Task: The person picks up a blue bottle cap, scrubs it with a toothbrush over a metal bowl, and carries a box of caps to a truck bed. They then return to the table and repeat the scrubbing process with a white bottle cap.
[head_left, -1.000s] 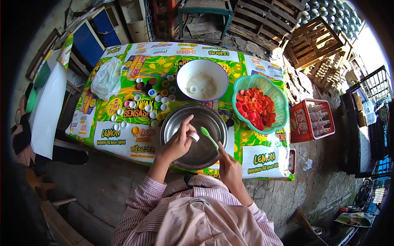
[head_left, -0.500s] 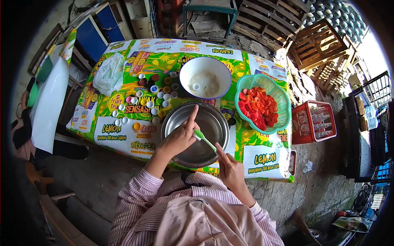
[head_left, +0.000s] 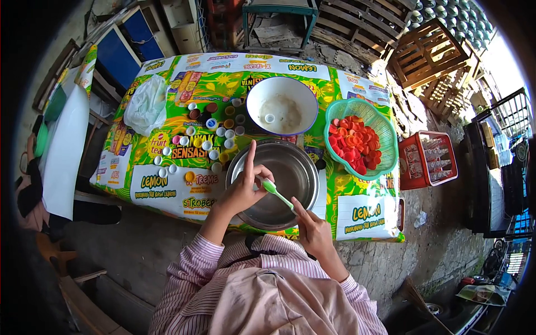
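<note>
My left hand (head_left: 241, 191) is over the steel basin (head_left: 295, 166), index finger pointing up, thumb and other fingers pinching a small white cap (head_left: 259, 181), partly hidden. A green and white toothbrush (head_left: 281, 196) is gripped in my right hand (head_left: 314, 230), its index finger stretched along the handle. The bristle head meets the cap at my left fingertips. Just beyond the basin stands a white enamel bowl (head_left: 303, 96) with a little cloudy liquid and one white cap (head_left: 270, 118) inside.
To the right, a green plastic basket (head_left: 389, 153) holds many red caps (head_left: 357, 142). Loose white, brown and yellow caps (head_left: 207, 146) lie left of the bowls, near a plastic bag (head_left: 147, 105). A red crate (head_left: 425, 180) of bottles stands beyond the table's right edge.
The view has shifted slightly, so the table and bowls appear a little further right. Both hands keep their holds, the toothbrush still against the cap.
</note>
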Available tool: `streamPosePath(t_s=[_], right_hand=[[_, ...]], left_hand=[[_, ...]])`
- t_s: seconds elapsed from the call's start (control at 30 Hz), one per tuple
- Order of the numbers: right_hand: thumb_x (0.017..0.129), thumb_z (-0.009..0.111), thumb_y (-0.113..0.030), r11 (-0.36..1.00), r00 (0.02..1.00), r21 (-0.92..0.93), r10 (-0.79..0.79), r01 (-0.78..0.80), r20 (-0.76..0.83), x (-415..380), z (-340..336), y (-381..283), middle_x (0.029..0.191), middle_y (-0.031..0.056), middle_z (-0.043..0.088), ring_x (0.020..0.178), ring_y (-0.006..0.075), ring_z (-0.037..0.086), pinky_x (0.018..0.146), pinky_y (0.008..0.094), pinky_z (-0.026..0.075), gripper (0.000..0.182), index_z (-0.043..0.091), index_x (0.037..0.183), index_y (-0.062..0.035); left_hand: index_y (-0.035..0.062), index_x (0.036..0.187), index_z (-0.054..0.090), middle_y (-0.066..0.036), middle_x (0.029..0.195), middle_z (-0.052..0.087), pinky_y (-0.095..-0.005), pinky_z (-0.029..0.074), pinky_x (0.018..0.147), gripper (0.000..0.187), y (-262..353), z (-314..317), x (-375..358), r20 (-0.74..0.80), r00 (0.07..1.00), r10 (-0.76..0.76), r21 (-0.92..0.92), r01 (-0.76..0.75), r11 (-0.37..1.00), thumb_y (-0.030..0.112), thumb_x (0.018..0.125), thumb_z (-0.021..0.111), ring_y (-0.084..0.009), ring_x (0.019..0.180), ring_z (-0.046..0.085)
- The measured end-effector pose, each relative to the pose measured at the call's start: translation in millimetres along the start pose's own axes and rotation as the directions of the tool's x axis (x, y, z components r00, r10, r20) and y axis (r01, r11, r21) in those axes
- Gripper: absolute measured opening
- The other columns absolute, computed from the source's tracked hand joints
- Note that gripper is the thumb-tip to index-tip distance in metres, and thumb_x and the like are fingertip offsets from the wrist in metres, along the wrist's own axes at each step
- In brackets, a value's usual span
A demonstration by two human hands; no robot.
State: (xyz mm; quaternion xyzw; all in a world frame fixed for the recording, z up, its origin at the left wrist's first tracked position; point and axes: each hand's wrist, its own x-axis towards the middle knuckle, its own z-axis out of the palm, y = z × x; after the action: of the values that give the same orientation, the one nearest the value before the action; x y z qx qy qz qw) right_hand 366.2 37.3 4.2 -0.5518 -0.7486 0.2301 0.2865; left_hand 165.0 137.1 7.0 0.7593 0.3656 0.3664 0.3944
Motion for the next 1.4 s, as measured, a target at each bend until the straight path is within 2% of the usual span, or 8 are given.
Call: streamPosePath(t_s=[0.43, 0.77, 0.87, 0.93, 1.07, 1.13, 1.2, 1.4], right_hand=[[0.073, 0.051, 0.001, 0.989, 0.996, 0.124, 0.08, -0.074, -0.045, 3.3, 16.8, -17.1, 0.076, 0.0101, 0.06, 0.059, 0.0273, 0.059, 0.052, 0.0369, 0.047, 0.062, 0.039, 0.13, -0.0184], [0.079, 0.048, 0.0, 0.97, 0.96, 0.016, 0.241, -0.241, -0.14, 1.0, 15.8, -29.4, 0.074, 0.0178, 0.059, 0.06, 0.0338, 0.058, 0.052, 0.0382, 0.045, 0.052, 0.041, 0.129, -0.0155], [0.08, 0.049, -0.004, 0.974, 0.951, 0.102, 0.222, -0.204, -0.214, -3.7, 25.2, -28.5, 0.073, 0.0173, 0.058, 0.057, 0.033, 0.057, 0.05, 0.0407, 0.043, 0.051, 0.04, 0.129, -0.017], [0.084, 0.049, -0.011, 0.92, 0.936, -0.181, 0.325, -0.347, -0.138, -5.1, 29.5, -25.4, 0.069, 0.0125, 0.054, 0.053, 0.0307, 0.055, 0.047, 0.0409, 0.042, 0.048, 0.039, 0.129, -0.0204], [0.085, 0.046, -0.016, 0.866, 0.92, -0.313, 0.377, -0.391, -0.106, 15.6, 29.3, -32.0, 0.083, 0.0143, 0.052, 0.055, 0.03, 0.056, 0.047, 0.0406, 0.044, 0.043, 0.041, 0.127, -0.0211], [0.084, 0.045, -0.015, 0.799, 0.879, -0.405, 0.477, -0.444, -0.023, 33.5, 34.8, -32.1, 0.09, 0.0149, 0.052, 0.058, 0.0295, 0.058, 0.048, 0.04, 0.045, 0.044, 0.041, 0.127, -0.02], [0.083, 0.046, -0.016, 0.772, 0.898, -0.492, 0.437, -0.403, -0.05, 45.8, 50.0, -24.7, 0.086, 0.014, 0.051, 0.058, 0.0302, 0.058, 0.05, 0.0397, 0.046, 0.043, 0.043, 0.125, -0.0204], [0.08, 0.044, -0.013, 0.743, 0.858, -0.518, 0.513, -0.424, 0.033, 44.3, 41.3, -30.8, 0.099, 0.0173, 0.049, 0.061, 0.0292, 0.06, 0.052, 0.0397, 0.047, 0.046, 0.043, 0.126, -0.0195]], left_hand=[[0.0103, 0.138, -0.01, -0.006, 0.08, 0.055, -0.0234, 0.047, 0.066, 0.101, -8.4, -15.6, -6.9, -0.012, 0.995, -0.095, -0.336, 0.086, 0.938, -0.01, 0.068, 0.06, -0.0116, 0.071, 0.054], [0.0096, 0.137, -0.012, -0.005, 0.085, 0.057, -0.0233, 0.046, 0.067, 0.098, -7.6, -23.1, -8.2, 0.094, 0.993, -0.077, -0.158, 0.091, 0.983, -0.006, 0.071, 0.059, -0.0102, 0.071, 0.054], [0.0051, 0.137, 0.015, -0.006, 0.087, 0.057, -0.0232, 0.045, 0.064, 0.07, -13.9, -18.6, -8.9, 0.059, 0.996, -0.062, -0.122, 0.069, 0.99, -0.003, 0.077, 0.05, -0.0096, 0.073, 0.054], [0.0008, 0.121, 0.042, -0.004, 0.086, 0.054, -0.0223, 0.043, 0.061, 0.039, -25.0, -18.5, -8.4, 0.09, 0.996, 0.026, 0.051, -0.031, 0.998, -0.002, 0.082, 0.041, -0.0083, 0.069, 0.051], [0.003, 0.103, 0.052, -0.003, 0.09, 0.05, -0.025, 0.043, 0.064, 0.023, -39.0, -22.8, -20.3, 0.212, 0.869, -0.447, -0.484, 0.491, 0.724, 0.002, 0.085, 0.038, -0.0125, 0.069, 0.048], [0.003, 0.106, 0.046, -0.004, 0.098, 0.047, -0.0243, 0.043, 0.065, 0.023, -47.9, -25.2, -24.3, 0.292, 0.865, -0.408, -0.586, 0.499, 0.639, 0.003, 0.083, 0.043, -0.0125, 0.073, 0.046], [0.002, 0.115, 0.035, -0.004, 0.092, 0.044, -0.0253, 0.042, 0.069, 0.036, -35.9, -22.4, -29.8, 0.101, 0.955, -0.278, -0.327, 0.296, 0.897, 0.002, 0.081, 0.046, -0.0111, 0.078, 0.047], [0.0028, 0.108, 0.037, -0.012, 0.101, 0.044, -0.0291, 0.044, 0.073, 0.039, -31.0, -22.8, -25.2, 0.037, 0.999, 0.017, -0.002, -0.017, 1.0, 0.003, 0.075, 0.058, -0.0231, 0.09, 0.05]])
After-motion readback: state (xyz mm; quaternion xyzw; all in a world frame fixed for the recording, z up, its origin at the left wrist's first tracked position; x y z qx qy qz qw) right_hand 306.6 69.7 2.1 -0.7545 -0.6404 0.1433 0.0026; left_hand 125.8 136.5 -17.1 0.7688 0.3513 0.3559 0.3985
